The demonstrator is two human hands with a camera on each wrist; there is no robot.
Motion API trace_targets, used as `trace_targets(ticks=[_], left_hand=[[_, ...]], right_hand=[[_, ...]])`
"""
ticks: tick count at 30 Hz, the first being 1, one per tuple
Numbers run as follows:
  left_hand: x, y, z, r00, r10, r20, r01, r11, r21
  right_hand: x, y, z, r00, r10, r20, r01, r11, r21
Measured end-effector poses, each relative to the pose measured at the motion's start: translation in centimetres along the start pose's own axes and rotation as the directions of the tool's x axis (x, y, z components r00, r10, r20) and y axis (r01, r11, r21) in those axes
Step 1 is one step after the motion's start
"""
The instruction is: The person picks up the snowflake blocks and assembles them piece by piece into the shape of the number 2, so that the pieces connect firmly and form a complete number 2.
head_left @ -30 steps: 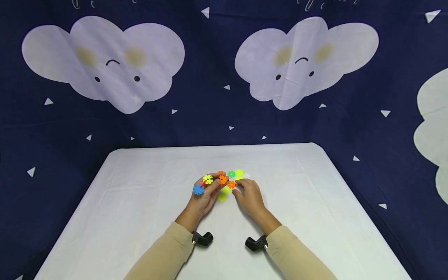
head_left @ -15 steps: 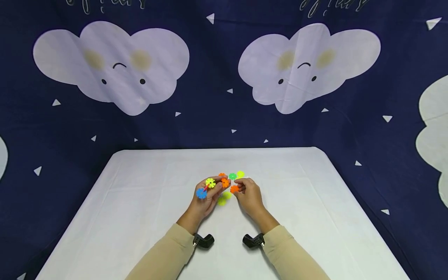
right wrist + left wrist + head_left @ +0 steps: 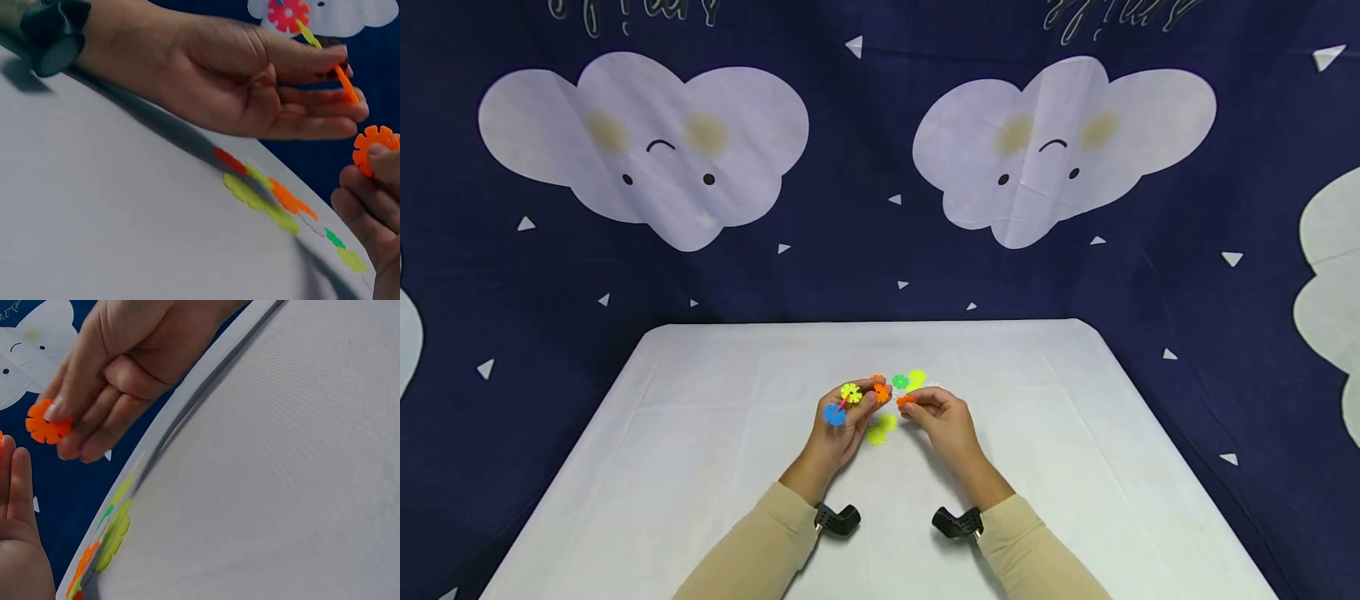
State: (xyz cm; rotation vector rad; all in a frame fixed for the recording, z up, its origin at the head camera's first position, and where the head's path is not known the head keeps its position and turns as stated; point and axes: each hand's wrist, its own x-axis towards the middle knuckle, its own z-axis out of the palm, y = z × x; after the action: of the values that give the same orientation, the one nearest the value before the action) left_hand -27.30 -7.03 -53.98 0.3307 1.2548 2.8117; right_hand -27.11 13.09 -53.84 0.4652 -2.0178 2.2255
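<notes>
Clock centre = gap between your hands in the head view, 12 pointing away from you.

Left sleeve [image 3: 748,546] at 7 to 8, right sleeve [image 3: 1041,550] at 4 to 5, both tan. Black wrist cameras [image 3: 837,520] at 7 and 5.

Yellow-green disc pair [image 3: 877,434] at 6 to 7, on the table [image 3: 1067,433].

Your left hand [image 3: 844,433] at 8, up off the table, thumb and fingers pinching a disc chain [image 3: 851,392]. Blue disc [image 3: 834,414] on its near end, then a pink disc [image 3: 289,19], then yellow, turned toward 1 to 2 from the blue. Orange end disc [image 3: 881,392] sits 3 o'clock of the yellow. Your fingers hide part of the middle.

Your right hand [image 3: 951,427] at 4, also raised, thumb and index pinching a loose orange disc [image 3: 906,401] at its notched rim. Loose disc is just beside the chain's orange end, not touching.

Right wrist view: row of discs on the table below your hands, running 10 to 4, red disc [image 3: 230,160] at the 10 end.

Head view again: green disc [image 3: 900,382] at 12, far yellow discs [image 3: 917,378] at 1, whitish disc [image 3: 933,384] at 2, partly behind your right hand. Another bit of orange at 11 past your left fingertips; can't tell if it's on the table.

Farthest: navy backdrop [image 3: 850,167], two upside-down cloud faces at 10 to 11 and 1.
</notes>
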Motion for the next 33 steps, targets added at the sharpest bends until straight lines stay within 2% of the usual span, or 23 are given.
trace_targets(ticks=[3,13,17,20,22,27,30,33], left_hand=[[0.0,-0.1,-0.1,1.000,0.013,-0.001,-0.013,1.000,0.011],[-0.1,-0.1,0.2,1.000,0.013,-0.017,-0.011,0.996,0.086],[-0.2,-0.2,0.2,1.000,0.015,-0.005,-0.015,0.996,0.087],[-0.2,-0.2,0.3,1.000,0.024,0.009,-0.025,0.994,0.110],[-0.2,-0.3,0.3,0.999,0.033,0.016,-0.035,0.990,0.135],[0.0,-0.4,0.2,0.995,0.076,0.057,-0.086,0.978,0.191],[0.0,-0.5,0.2,0.990,0.113,0.082,-0.129,0.961,0.242],[-0.1,-0.6,0.2,0.985,0.144,0.099,-0.167,0.943,0.286]], right_hand=[[-0.2,-0.2,0.3,0.999,-0.036,0.026,0.035,0.999,0.023],[-0.8,-0.3,1.0,0.990,-0.133,0.047,0.135,0.990,-0.041],[-0.9,-0.1,1.4,0.970,-0.238,0.044,0.241,0.966,-0.096],[-0.9,-0.1,1.7,0.932,-0.360,0.039,0.361,0.911,-0.200],[-0.9,-0.1,1.8,0.897,-0.440,0.038,0.432,0.856,-0.285],[-1.0,-0.4,2.3,0.823,-0.568,0.023,0.515,0.728,-0.452],[-1.1,-0.5,2.5,0.794,-0.608,0.018,0.533,0.680,-0.504],[-1.3,-0.6,2.6,0.782,-0.623,0.014,0.538,0.664,-0.519]])
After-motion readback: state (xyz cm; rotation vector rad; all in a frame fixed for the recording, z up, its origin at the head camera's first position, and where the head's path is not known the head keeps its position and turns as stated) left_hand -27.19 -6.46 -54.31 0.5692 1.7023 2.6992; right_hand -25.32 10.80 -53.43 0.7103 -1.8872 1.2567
